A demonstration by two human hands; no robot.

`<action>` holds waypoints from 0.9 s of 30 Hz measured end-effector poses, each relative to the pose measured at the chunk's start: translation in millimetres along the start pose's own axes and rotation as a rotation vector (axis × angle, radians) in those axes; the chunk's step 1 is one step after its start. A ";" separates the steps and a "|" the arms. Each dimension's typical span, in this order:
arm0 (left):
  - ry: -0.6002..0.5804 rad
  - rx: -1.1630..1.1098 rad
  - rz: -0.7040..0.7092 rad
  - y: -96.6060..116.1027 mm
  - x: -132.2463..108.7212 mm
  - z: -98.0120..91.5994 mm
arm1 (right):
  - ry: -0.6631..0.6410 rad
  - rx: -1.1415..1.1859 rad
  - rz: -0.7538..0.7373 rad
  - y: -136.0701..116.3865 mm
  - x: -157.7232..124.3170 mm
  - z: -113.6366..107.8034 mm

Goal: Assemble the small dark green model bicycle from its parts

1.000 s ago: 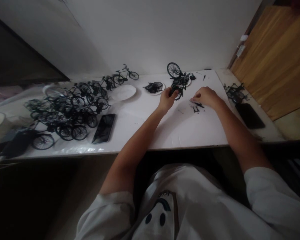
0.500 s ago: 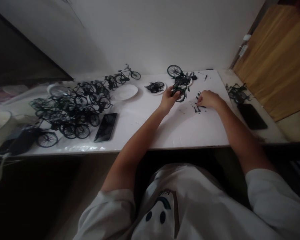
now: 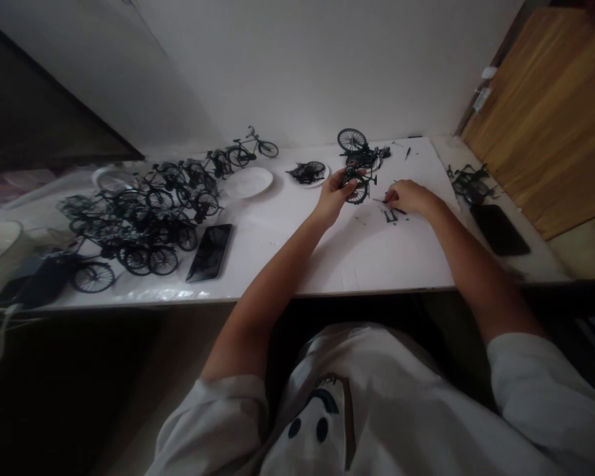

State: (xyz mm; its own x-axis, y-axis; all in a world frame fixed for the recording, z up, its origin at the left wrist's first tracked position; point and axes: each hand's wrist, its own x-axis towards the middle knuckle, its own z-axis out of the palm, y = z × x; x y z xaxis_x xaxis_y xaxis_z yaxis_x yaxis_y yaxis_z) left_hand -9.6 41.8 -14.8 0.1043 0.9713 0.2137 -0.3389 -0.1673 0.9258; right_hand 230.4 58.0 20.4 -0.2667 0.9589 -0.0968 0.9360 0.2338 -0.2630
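Pinched in my left hand (image 3: 333, 195) is a dark miniature bicycle (image 3: 357, 192), held a little above the white tabletop. Its lower wheel shows beside my fingers, while my palm hides part of the frame. My right hand (image 3: 405, 196) is closed at the fingertips around a slim tool with a thin tip (image 3: 378, 200), perhaps a small screwdriver; its tip points left towards the bicycle without touching it. Small dark bicycle parts (image 3: 391, 215) lie on the table just below my right fingers. Behind the held bicycle is a plate of dark parts (image 3: 364, 160), with a loose-looking wheel (image 3: 352, 139) rising above it.
Many finished-looking miniature bicycles (image 3: 143, 218) crowd the left side. A bare white plate (image 3: 250, 182) and a plate of bicycle parts (image 3: 308, 173) stand further back. One phone (image 3: 210, 252) lies at left, a dark flat slab (image 3: 500, 229) at right, near more bicycle parts (image 3: 471, 182).
My right hand has shifted slightly left with the slim tool, which now sits a little clearer of the small parts. The wheel behind the held bicycle appears slightly further right.
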 end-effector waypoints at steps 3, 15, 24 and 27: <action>-0.012 -0.016 0.006 0.9 -0.7 0.3 | 0.071 -0.014 -0.001 -4.1 -4.3 -0.2; 0.033 0.055 0.070 2.4 -2.6 -0.1 | 0.328 0.162 0.028 -27.1 -15.4 -3.5; 0.212 0.039 0.097 3.2 3.1 -1.8 | 0.530 0.243 -0.206 -42.8 -20.5 -2.4; 0.236 0.031 0.103 4.3 4.1 -2.3 | 0.586 0.285 -0.262 -49.3 -26.6 -2.6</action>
State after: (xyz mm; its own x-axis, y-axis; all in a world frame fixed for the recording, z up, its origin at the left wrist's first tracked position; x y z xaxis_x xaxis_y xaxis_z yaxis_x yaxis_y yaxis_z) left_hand -12.7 45.5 -10.6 -0.1519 0.9609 0.2317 -0.3068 -0.2687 0.9131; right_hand 191.9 21.4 38.4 -0.2325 0.8239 0.5169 0.7396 0.4949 -0.4561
